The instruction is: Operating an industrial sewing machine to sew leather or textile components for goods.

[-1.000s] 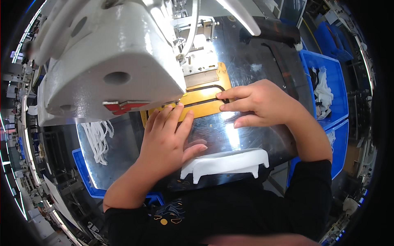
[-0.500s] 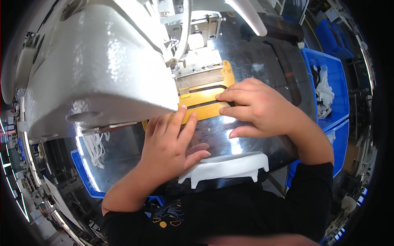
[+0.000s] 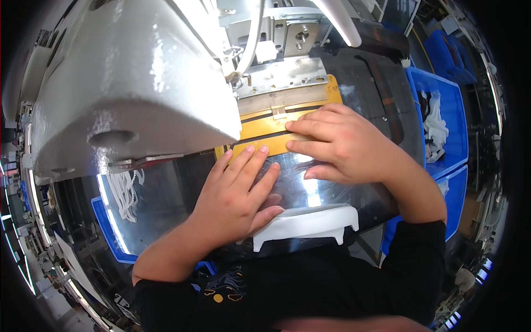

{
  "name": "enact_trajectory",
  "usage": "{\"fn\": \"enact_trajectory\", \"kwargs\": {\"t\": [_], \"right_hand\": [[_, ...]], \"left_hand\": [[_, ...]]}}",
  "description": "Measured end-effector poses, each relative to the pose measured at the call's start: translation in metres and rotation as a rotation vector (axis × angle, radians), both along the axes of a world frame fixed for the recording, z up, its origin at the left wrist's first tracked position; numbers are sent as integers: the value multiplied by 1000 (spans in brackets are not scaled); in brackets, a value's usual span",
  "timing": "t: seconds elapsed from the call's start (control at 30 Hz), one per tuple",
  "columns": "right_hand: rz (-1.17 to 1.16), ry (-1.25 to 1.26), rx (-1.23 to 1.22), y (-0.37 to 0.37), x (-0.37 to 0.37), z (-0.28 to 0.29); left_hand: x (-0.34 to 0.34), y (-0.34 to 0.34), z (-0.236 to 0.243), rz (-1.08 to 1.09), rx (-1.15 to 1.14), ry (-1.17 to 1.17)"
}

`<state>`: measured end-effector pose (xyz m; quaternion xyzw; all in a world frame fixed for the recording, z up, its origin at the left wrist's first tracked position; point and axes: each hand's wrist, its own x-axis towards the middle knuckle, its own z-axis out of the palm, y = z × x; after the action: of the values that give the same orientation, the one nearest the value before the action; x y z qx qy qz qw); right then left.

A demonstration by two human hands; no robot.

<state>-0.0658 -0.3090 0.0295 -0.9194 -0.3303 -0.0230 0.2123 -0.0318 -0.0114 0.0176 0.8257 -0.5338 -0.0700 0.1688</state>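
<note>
A yellow template plate [image 3: 260,128] with dark slots lies on the shiny steel table [image 3: 177,193] under the head of a large white sewing machine [image 3: 127,83]. My left hand [image 3: 238,193] lies flat on the table, fingers spread, its fingertips touching the plate's near edge. My right hand [image 3: 343,144] rests on the plate's right part, fingers pointing left and pressing on it. Neither hand grips anything. The machine's head hides the left end of the plate.
A white plastic guard [image 3: 307,224] sits on the table's near edge by my body. A blue bin [image 3: 442,110] with white cords stands at the right. More white cords [image 3: 124,188] show in a blue bin at the left. Metal clamp parts [image 3: 287,74] sit behind the plate.
The view has come closer to the machine. Both hands stay on the yellow plate and table with almost the same pose; my left fingers have slid slightly toward the plate.
</note>
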Motion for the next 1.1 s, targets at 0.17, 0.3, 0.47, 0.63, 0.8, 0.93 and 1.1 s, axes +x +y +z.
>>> {"fn": "enact_trajectory", "kwargs": {"t": [0.17, 0.3, 0.47, 0.63, 0.8, 0.93, 1.1], "right_hand": [[-38, 10, -34, -5, 1, 2], [-83, -37, -62, -9, 4, -2], [-118, -59, -83, -14, 11, -9], [-152, -89, -100, -16, 16, -17], [-148, -78, -85, -15, 15, -17], [-147, -76, -85, -16, 16, -16], [-157, -77, -86, -14, 16, -16]], "left_hand": [[1, 3, 0, -18, -18, -2], [4, 4, -2, 3, -43, -4], [5, 7, -2, 77, -42, -35], [5, 10, -3, 220, -31, -88], [9, 13, -10, 309, -30, -171], [12, 14, -11, 306, -44, -181], [15, 14, -10, 347, -33, -174]]}}
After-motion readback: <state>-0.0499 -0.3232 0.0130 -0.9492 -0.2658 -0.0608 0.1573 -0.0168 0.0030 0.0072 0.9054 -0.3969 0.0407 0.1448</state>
